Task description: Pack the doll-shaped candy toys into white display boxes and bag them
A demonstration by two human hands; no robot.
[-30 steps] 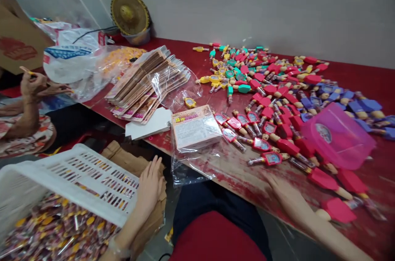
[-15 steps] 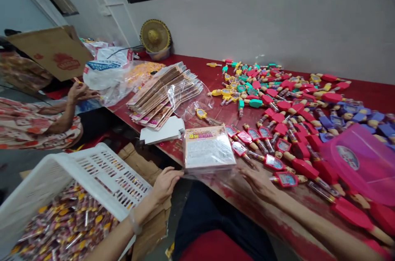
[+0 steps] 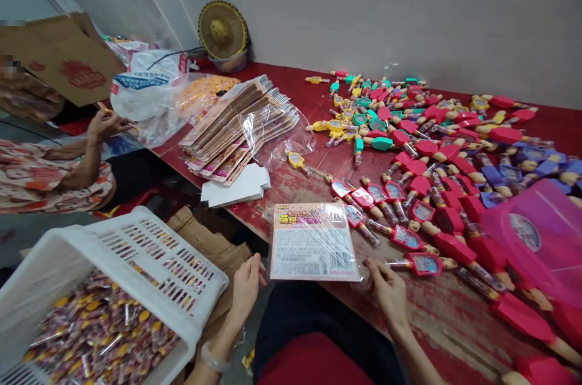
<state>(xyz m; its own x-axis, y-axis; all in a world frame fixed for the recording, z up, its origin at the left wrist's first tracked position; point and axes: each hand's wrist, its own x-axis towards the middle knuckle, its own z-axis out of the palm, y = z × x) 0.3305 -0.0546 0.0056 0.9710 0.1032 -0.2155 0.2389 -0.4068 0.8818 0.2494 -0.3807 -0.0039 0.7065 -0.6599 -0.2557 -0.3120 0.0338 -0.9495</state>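
A flat printed package in a clear plastic bag (image 3: 313, 245) is at the table's near edge, tilted so its text and barcode face me. At its lower left corner, my left hand (image 3: 248, 285) has its fingers closed at the bag's edge. Thumb and fingers of my right hand (image 3: 386, 291) pinch the loose plastic at the lower right corner. Just behind the package lies a small stack of white cards (image 3: 234, 188). Toy-like candy tubes with red paddle-shaped tops (image 3: 407, 237) lie close by on the right.
A large stack of printed cards (image 3: 236, 130) stands on the red table (image 3: 282, 76). Left of me is a white plastic crate (image 3: 159, 251) full of small tubes. A pink translucent container (image 3: 541, 233) is at right. Another person's hands (image 3: 107, 124) work at far left, near a cardboard box (image 3: 59, 63).
The package has come nearer to me and tipped up, showing more of its printed face. Both hands have moved slightly lower with it. The view has shifted a little downward.
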